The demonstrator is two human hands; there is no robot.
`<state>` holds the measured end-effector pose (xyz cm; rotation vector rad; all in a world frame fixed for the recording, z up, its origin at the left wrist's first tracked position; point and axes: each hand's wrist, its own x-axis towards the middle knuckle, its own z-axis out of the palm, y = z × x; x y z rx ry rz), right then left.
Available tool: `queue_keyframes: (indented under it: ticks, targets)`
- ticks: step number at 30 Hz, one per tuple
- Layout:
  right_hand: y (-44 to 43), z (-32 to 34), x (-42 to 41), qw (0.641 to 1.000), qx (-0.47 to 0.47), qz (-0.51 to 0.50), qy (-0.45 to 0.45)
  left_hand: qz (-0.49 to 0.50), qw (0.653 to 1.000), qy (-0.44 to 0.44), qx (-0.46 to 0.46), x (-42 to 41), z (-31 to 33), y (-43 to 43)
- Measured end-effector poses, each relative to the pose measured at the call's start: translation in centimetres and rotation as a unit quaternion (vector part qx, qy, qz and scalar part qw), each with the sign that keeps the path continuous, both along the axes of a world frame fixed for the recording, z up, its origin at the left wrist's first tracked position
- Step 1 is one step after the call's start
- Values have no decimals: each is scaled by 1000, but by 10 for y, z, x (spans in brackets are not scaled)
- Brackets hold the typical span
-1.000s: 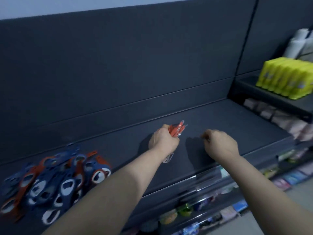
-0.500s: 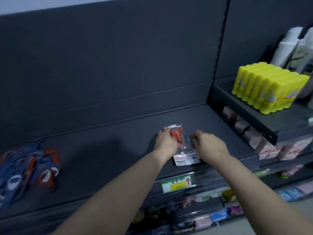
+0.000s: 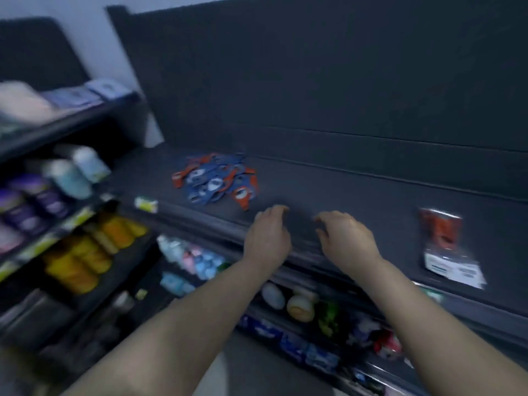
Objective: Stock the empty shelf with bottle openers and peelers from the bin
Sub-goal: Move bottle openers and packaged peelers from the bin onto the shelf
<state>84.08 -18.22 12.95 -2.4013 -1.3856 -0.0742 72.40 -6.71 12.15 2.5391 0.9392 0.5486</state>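
A pile of blue and orange bottle openers [image 3: 217,181] lies at the left of the dark shelf [image 3: 357,201]. A packaged red peeler [image 3: 447,244] in clear wrap lies flat on the shelf at the right, near the front edge. My left hand [image 3: 267,237] and my right hand [image 3: 344,238] hover over the shelf's front edge between the pile and the peeler, fingers loosely curled and holding nothing. The bin is out of view. The frame is blurred by motion.
Lower shelves below hold small colourful goods [image 3: 300,304]. A neighbouring rack at the left carries yellow bottles [image 3: 85,252], purple bottles [image 3: 34,204] and pale bottles [image 3: 77,170]. A price label [image 3: 146,204] sits on the shelf's front rail.
Both hands have let go of the packaged peeler, which now lies on the shelf to their right. The view has swung left, bringing the left rack into sight.
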Motion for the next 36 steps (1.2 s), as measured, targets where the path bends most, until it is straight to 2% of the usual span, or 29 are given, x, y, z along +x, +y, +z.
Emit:
queue_keyframes:
  ticks: [6,12,17,23,27,36]
  targets:
    - [97,-16,-172,979,-42,192,47,192,979,8,-69,-212,-24,53]
    - [150,-37,-334,933,-102,340,60,346,929,33,-124,-409,-54,64]
    - [178,-45,-426,897,-127,419,62,477,869,25,-126,-522,-54,53]
    - [212,-54,-498,867,-165,467,58,586,793,48,-159,-598,-63,48]
    - [243,-67,-528,842,-166,504,94,626,754,63,-189,-622,-70,60]
    - [329,-85,-569,793,-216,565,75,631,688,140,-331,-642,-93,120]
